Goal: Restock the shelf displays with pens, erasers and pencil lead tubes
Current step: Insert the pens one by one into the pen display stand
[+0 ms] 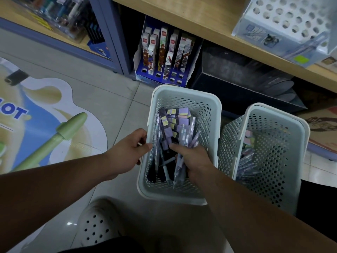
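While our left hand (127,152) grips the central basket (184,90), our right hand (194,160) clamps its fingers (175,147) round pens (177,171) inside; next, likely lifting them shelfward.

Left grip (127,152), right grip (191,159) (both curled)

Centre basket (216,114): top open, bottom crowded with pens (157,157).
Right basket (284,116): touching it, top open.
Shelf board (200,21): overhangs above.
Floor (102,92): bare, left.

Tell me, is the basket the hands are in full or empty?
Partly full: pens and erasers cover the bottom of the basket, far below its rim. The right hand grips some pens.
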`<control>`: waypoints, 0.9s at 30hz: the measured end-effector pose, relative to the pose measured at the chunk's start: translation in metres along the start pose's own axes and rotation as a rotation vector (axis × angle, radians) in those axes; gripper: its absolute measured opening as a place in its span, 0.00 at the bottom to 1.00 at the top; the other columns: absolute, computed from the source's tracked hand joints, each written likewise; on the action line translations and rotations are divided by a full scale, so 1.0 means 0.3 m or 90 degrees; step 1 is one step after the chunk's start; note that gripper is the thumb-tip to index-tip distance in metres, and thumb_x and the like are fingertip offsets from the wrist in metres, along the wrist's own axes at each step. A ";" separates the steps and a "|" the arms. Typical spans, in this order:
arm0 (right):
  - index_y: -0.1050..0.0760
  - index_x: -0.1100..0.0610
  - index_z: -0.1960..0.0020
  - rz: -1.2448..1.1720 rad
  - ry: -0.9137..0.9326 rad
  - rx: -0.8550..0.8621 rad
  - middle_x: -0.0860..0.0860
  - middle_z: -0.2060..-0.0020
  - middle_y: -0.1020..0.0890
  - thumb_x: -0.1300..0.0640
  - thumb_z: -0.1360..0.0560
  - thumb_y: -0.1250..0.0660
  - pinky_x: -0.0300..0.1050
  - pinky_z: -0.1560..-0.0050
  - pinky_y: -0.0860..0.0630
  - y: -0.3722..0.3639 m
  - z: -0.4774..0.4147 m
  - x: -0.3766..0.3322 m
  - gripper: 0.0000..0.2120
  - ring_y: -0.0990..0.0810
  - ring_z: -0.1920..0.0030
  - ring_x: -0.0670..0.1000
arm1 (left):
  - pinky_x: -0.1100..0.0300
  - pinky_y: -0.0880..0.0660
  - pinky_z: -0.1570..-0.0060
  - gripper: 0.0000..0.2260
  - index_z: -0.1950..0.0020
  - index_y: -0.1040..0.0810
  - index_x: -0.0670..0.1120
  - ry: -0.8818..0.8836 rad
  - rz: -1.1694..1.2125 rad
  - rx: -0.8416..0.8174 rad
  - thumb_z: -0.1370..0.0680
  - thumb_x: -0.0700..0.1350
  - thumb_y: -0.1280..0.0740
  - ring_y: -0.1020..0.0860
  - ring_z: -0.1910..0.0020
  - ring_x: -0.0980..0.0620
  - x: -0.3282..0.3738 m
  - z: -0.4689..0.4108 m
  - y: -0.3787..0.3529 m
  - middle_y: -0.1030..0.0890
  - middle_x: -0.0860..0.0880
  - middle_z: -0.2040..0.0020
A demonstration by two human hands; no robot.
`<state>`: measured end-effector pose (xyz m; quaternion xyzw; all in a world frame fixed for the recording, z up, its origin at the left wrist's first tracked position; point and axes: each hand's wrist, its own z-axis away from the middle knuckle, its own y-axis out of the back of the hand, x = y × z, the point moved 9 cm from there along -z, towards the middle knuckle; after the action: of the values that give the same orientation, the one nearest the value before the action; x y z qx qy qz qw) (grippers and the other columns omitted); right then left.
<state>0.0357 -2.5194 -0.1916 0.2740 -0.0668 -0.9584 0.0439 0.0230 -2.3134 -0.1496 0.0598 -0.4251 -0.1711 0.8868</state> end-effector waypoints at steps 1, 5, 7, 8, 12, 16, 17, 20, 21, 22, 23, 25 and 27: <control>0.20 0.60 0.57 0.021 -0.003 0.006 0.56 0.69 0.18 0.63 0.31 0.22 0.41 0.72 0.24 -0.005 -0.007 -0.001 0.08 0.20 0.69 0.54 | 0.57 0.23 0.62 0.10 0.55 0.33 0.44 -0.001 0.001 0.000 0.18 0.46 0.35 0.30 0.62 0.51 -0.001 -0.001 0.000 0.29 0.49 0.60; 0.21 0.61 0.54 0.158 -0.049 -0.034 0.57 0.60 0.19 0.63 0.31 0.22 0.41 0.65 0.27 -0.059 -0.052 0.009 0.09 0.21 0.61 0.55 | 0.54 0.22 0.61 0.09 0.53 0.32 0.43 0.000 0.003 -0.004 0.18 0.46 0.35 0.28 0.61 0.49 0.001 -0.003 0.001 0.26 0.45 0.58; 0.24 0.60 0.56 0.242 -0.061 -0.071 0.56 0.58 0.21 0.62 0.29 0.24 0.41 0.66 0.28 -0.097 -0.066 0.011 0.09 0.23 0.60 0.53 | 0.49 0.20 0.59 0.09 0.51 0.31 0.42 0.005 0.001 -0.009 0.18 0.47 0.35 0.26 0.59 0.47 -0.004 -0.005 0.001 0.24 0.42 0.53; 0.25 0.59 0.56 0.268 -0.063 -0.081 0.57 0.56 0.21 0.62 0.28 0.25 0.41 0.65 0.27 -0.109 -0.073 0.014 0.08 0.23 0.60 0.53 | 0.47 0.20 0.58 0.09 0.51 0.31 0.43 0.007 0.000 -0.011 0.18 0.48 0.35 0.25 0.59 0.47 -0.007 -0.005 0.001 0.24 0.41 0.53; 0.21 0.64 0.47 0.283 -0.079 -0.097 0.60 0.52 0.21 0.63 0.27 0.25 0.42 0.65 0.27 -0.145 -0.101 0.039 0.11 0.23 0.60 0.55 | 0.47 0.20 0.58 0.09 0.49 0.30 0.43 0.011 -0.002 -0.015 0.18 0.48 0.35 0.25 0.58 0.46 -0.011 -0.007 0.000 0.23 0.40 0.52; 0.21 0.63 0.44 0.251 -0.061 -0.093 0.58 0.52 0.19 0.64 0.28 0.25 0.40 0.66 0.26 -0.166 -0.115 0.048 0.14 0.22 0.58 0.53 | 0.47 0.20 0.58 0.09 0.49 0.30 0.43 0.014 -0.005 -0.017 0.18 0.48 0.35 0.23 0.57 0.39 -0.012 -0.007 -0.006 0.23 0.38 0.52; 0.20 0.63 0.44 0.219 -0.059 -0.081 0.58 0.51 0.18 0.64 0.28 0.25 0.40 0.65 0.25 -0.165 -0.115 0.050 0.14 0.20 0.57 0.54 | 0.46 0.20 0.57 0.08 0.49 0.29 0.43 0.013 0.000 -0.018 0.18 0.47 0.35 0.22 0.55 0.37 -0.013 -0.007 -0.007 0.22 0.38 0.52; 0.19 0.61 0.47 0.109 -0.036 -0.022 0.59 0.53 0.16 0.66 0.29 0.26 0.43 0.62 0.21 -0.142 -0.126 0.055 0.12 0.17 0.54 0.58 | 0.41 0.20 0.55 0.09 0.47 0.29 0.42 0.017 0.022 -0.025 0.18 0.47 0.35 0.22 0.50 0.33 -0.020 -0.008 -0.007 0.22 0.36 0.50; 0.19 0.60 0.49 0.081 -0.023 -0.001 0.58 0.56 0.16 0.67 0.29 0.27 0.43 0.62 0.21 -0.130 -0.127 0.048 0.09 0.17 0.55 0.58 | 0.41 0.21 0.55 0.09 0.47 0.30 0.42 0.020 0.021 -0.026 0.18 0.47 0.35 0.22 0.50 0.33 -0.023 -0.009 -0.007 0.22 0.36 0.50; 0.19 0.59 0.52 0.066 0.000 0.019 0.56 0.58 0.16 0.67 0.29 0.27 0.44 0.61 0.20 -0.116 -0.130 0.036 0.08 0.17 0.57 0.57 | 0.42 0.21 0.55 0.09 0.47 0.30 0.42 0.024 0.017 -0.026 0.18 0.47 0.35 0.22 0.50 0.33 -0.025 -0.009 -0.006 0.22 0.36 0.50; 0.19 0.58 0.52 0.052 0.025 0.029 0.54 0.60 0.16 0.67 0.29 0.27 0.46 0.60 0.19 -0.109 -0.131 0.023 0.08 0.17 0.58 0.56 | 0.44 0.20 0.55 0.09 0.47 0.30 0.42 0.025 0.013 -0.025 0.18 0.48 0.36 0.22 0.52 0.34 -0.026 -0.010 -0.006 0.23 0.36 0.50; 0.19 0.58 0.48 0.046 0.055 0.025 0.55 0.58 0.15 0.66 0.29 0.26 0.51 0.54 0.17 -0.120 -0.133 0.009 0.10 0.16 0.58 0.55 | 0.49 0.20 0.58 0.09 0.49 0.31 0.42 0.021 0.004 -0.020 0.18 0.47 0.36 0.24 0.57 0.39 -0.025 -0.012 -0.007 0.24 0.36 0.53; 0.20 0.57 0.49 0.056 0.071 0.010 0.55 0.57 0.15 0.66 0.28 0.26 0.53 0.51 0.17 -0.149 -0.131 0.007 0.10 0.17 0.57 0.55 | 0.56 0.22 0.61 0.09 0.51 0.31 0.42 0.017 -0.003 -0.014 0.18 0.47 0.36 0.27 0.59 0.46 -0.021 -0.014 -0.009 0.26 0.39 0.56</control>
<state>0.0527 -2.4795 -0.2323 0.3238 -0.0839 -0.9383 0.0876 0.0219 -2.3139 -0.1575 0.0534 -0.4115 -0.1769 0.8925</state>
